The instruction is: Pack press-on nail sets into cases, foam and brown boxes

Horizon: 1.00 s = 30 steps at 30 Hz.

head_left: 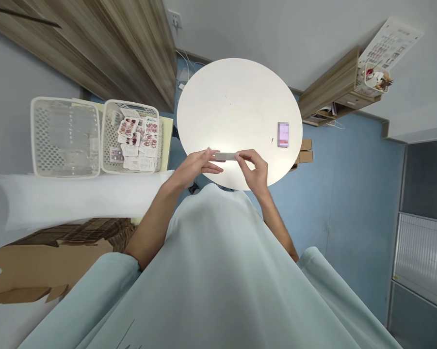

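Note:
Just above the near edge of the round white table, a small flat greyish case is held level, seen nearly edge-on. My right hand pinches its right end between thumb and forefinger. At the other end is my left hand, with thumb and forefinger around the case's left end and the lower fingers stretched out beneath it. What the case contains cannot be seen. A pink-and-purple phone-like rectangle, blurred on its face, lies on the table to the right.
On the left stand a white basket of packaged press-on nails and a second basket with clear plastic pieces. Below them are a white sheet and an open cardboard box. A wooden cabinet stands at the right back.

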Available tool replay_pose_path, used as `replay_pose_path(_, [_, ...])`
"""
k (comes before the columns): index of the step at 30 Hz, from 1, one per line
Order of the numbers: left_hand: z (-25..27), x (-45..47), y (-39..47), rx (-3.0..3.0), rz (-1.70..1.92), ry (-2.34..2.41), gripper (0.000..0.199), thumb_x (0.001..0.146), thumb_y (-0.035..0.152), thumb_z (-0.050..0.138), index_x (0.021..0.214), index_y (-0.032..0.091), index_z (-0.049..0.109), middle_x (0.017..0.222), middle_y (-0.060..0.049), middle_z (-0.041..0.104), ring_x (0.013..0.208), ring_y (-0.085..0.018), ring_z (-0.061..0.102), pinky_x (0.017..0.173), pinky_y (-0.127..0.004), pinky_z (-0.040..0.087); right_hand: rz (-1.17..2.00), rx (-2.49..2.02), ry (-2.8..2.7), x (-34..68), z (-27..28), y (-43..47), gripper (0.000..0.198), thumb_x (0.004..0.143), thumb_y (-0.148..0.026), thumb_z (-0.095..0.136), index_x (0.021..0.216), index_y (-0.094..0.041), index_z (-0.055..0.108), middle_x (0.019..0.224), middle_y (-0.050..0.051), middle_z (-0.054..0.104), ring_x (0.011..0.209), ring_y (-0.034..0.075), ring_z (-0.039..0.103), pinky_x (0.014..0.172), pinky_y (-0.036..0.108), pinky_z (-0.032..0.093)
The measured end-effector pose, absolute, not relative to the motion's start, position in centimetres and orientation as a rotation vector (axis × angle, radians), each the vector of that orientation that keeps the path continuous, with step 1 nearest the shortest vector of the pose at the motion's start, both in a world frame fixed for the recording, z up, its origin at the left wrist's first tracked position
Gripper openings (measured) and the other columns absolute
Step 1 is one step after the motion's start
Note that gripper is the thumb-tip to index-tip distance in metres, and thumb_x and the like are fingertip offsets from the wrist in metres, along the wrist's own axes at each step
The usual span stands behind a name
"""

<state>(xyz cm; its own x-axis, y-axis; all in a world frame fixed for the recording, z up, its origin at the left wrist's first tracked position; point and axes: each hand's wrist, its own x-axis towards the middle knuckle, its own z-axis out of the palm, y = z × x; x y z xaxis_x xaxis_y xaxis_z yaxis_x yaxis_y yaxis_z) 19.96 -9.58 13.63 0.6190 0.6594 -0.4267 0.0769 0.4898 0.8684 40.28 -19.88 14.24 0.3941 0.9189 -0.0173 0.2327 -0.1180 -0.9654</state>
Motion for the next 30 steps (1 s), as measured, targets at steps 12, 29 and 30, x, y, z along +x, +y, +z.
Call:
replay_pose_path(12, [13.8, 21.0, -9.3, 1.056, 0.420, 0.944, 0.082, 0.059, 0.056, 0.109, 0.126, 0.017, 0.086, 0.102, -0.013, 0.083, 0.101, -0.032, 0.080, 0.103, -0.051, 0.065, 0.872, -1.584, -1.051, 42.0, 13.8, -20.6, 0.045, 0.089, -0.068, 0.089, 0.117, -0.033, 0.083, 0.124, 0.008, 0.080, 0.123, 0.030, 0.075, 0.110, 0.050, 0.063])
replay_pose_path(29, [12.8, 24.5, -10.2, 1.207, 0.574, 1.031, 0.101, 0.068, 0.054, 0.104, 0.158, 0.029, 0.064, 0.146, -0.016, 0.070, 0.107, -0.024, 0.074, 0.090, -0.035, 0.065, 1.322, -1.450, -0.584, 44.6, 9.7, -20.1, 0.066, 0.069, -0.078, 0.097, 0.098, -0.024, 0.073, 0.090, 0.002, 0.079, 0.085, 0.021, 0.081, 0.084, 0.037, 0.068])
replay_pose_path(30, [12.5, 24.6, -10.2, 1.196, 0.579, 1.036, 0.098, 0.070, 0.053, 0.104, 0.157, 0.028, 0.065, 0.145, -0.015, 0.070, 0.108, -0.024, 0.074, 0.090, -0.035, 0.065, 1.329, -1.448, -0.588, 44.8, 9.4, -20.0, 0.066, 0.069, -0.078, 0.096, 0.098, -0.024, 0.073, 0.090, 0.002, 0.079, 0.085, 0.020, 0.081, 0.084, 0.037, 0.068])
